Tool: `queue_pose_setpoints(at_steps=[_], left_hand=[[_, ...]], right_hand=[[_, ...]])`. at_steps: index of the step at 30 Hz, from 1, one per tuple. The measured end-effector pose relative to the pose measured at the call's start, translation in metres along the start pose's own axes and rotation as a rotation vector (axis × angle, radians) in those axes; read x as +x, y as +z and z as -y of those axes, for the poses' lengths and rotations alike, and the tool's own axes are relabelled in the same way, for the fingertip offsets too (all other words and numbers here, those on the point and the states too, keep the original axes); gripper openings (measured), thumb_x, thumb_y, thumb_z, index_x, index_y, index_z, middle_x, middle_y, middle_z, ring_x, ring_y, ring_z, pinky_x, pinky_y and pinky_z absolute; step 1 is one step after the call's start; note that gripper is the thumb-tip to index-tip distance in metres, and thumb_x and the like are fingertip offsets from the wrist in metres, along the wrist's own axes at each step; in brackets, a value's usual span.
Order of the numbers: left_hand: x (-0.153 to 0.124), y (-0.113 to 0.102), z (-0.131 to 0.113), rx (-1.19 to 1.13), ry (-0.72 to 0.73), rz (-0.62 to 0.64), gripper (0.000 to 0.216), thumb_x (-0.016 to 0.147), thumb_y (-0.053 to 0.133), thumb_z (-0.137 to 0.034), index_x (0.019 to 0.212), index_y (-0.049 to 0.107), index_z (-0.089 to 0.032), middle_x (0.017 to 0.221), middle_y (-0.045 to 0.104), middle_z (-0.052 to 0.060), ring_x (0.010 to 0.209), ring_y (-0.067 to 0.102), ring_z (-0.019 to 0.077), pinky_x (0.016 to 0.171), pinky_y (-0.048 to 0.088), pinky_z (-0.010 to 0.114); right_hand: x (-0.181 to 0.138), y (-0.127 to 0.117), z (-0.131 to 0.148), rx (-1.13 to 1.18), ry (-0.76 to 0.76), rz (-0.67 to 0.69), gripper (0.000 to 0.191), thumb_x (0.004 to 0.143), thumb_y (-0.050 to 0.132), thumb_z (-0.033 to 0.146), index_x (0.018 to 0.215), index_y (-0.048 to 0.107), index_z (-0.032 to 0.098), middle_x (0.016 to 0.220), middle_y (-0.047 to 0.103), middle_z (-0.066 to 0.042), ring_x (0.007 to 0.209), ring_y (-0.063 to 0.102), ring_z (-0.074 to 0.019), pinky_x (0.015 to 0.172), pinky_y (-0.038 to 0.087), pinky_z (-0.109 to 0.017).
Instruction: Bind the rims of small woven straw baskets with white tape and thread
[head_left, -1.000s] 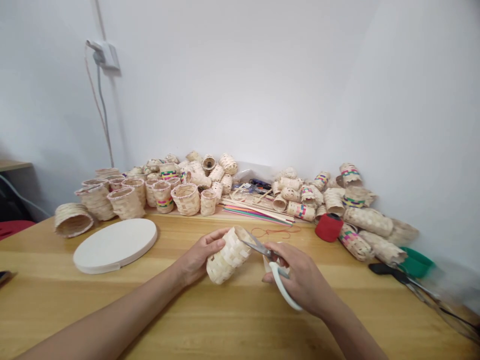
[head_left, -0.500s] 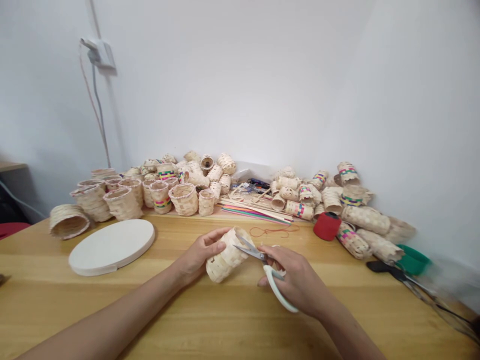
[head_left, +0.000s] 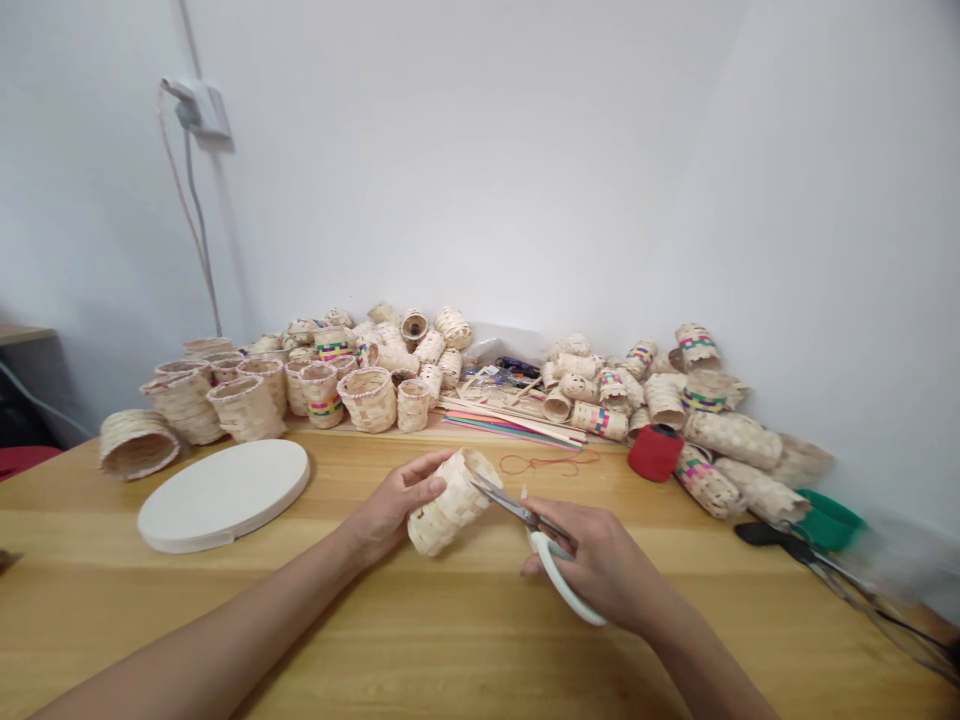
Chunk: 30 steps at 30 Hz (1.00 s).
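The pale woven wood-strip cylindrical basket (head_left: 450, 503) lies tilted in the air above the counter, its open end toward the blades. Your left grip (head_left: 394, 507) is closed around its lower wall, with the fingers wrapped over the weave. Your right grip (head_left: 600, 570) is closed on the white-looped steel scissors (head_left: 517, 507); the blades are nearly shut, and their tips sit at the basket's upper rim. You cannot confirm from this view whether they have hold of a strip.

Progress, as far as can be judged: the visible wall appears fully woven. No coloured band or pink-edged rim shows on this piece, whereas several baskets in the pale woven basket group (head_left: 247, 405) have such an edge, and some in the right-hand heap of woven baskets (head_left: 712, 440) carry multicoloured bands. The far side of the piece is hidden.

Nearby, on the light wooden counter (head_left: 225, 630), are the round white board (head_left: 223, 495), a loose orange-red thread (head_left: 547, 462), and the red thread spool (head_left: 655, 453). Flat multicoloured strips (head_left: 510, 432) lie behind them, against the wall.
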<state>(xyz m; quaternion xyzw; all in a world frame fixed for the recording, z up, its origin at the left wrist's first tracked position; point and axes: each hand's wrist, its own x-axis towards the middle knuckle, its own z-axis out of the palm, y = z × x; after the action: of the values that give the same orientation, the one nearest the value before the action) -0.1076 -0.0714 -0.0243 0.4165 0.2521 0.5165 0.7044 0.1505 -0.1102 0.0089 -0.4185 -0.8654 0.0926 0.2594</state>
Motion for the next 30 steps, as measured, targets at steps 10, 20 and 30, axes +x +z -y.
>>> queue_pose_setpoints(at_steps=[10, 20, 30], left_hand=[[-0.001, -0.001, 0.003, -0.023, -0.013, -0.015, 0.051, 0.062, 0.084, -0.026, 0.11, 0.067, -0.017, 0.101, 0.073, 0.01, 0.08, 0.068, 0.0174, 0.072, 0.053, 0.025], [0.007, -0.004, -0.002, -0.061, 0.126, -0.225, 0.038, 0.074, 0.074, -0.033, 0.107, 0.066, -0.015, 0.101, 0.072, 0.007, 0.083, 0.067, 0.0164, 0.069, 0.052, 0.021], [0.022, -0.034, -0.009, -0.02, 0.263, -0.383, 0.065, 0.064, 0.082, -0.029, 0.123, 0.054, -0.021, 0.123, 0.062, 0.007, 0.1, 0.063, 0.0169, 0.08, 0.051, 0.022]], right_hand=[[0.002, -0.002, -0.003, 0.161, 0.048, -0.042, 0.038, 0.076, 0.068, 0.026, 0.113, 0.064, 0.023, 0.1, 0.072, -0.004, 0.084, 0.066, -0.0195, 0.075, 0.049, -0.027], [-0.018, -0.039, -0.054, -0.239, 0.444, -0.072, 0.048, 0.081, 0.048, 0.026, 0.129, 0.049, 0.017, 0.113, 0.066, -0.012, 0.102, 0.062, -0.0267, 0.086, 0.046, -0.037], [-0.138, -0.078, -0.139, -0.55, 0.675, 0.016, 0.039, 0.08, 0.046, 0.033, 0.113, 0.063, 0.022, 0.106, 0.071, -0.014, 0.089, 0.068, -0.0311, 0.073, 0.051, -0.038]])
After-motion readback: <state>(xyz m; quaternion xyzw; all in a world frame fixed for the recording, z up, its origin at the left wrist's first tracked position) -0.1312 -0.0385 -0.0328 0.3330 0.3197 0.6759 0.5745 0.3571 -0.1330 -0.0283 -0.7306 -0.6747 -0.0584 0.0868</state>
